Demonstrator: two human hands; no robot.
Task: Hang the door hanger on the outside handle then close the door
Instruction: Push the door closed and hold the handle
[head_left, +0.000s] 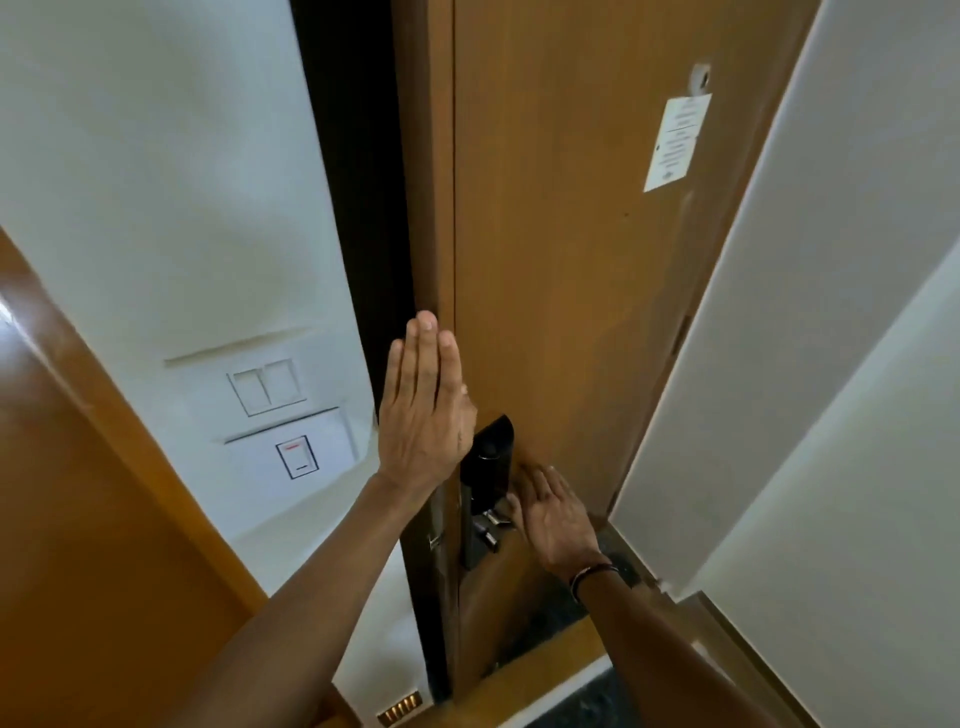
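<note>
Two hands are seen at a wooden door (561, 260). The left hand (423, 400) is held flat and open, fingers together, at the door's edge, and nothing is gripped. At five o'clock from it, the right hand (553, 512) is spread open just beside the black lock (485, 483), empty. No hanger can be made out. At one o'clock, a notice (676, 143) is fixed to the door.

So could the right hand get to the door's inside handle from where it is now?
Probably yes. The right hand is open, right beside the metal handle under the black lock plate, with nothing between them. The left hand is higher up, flat at the door edge.
</note>
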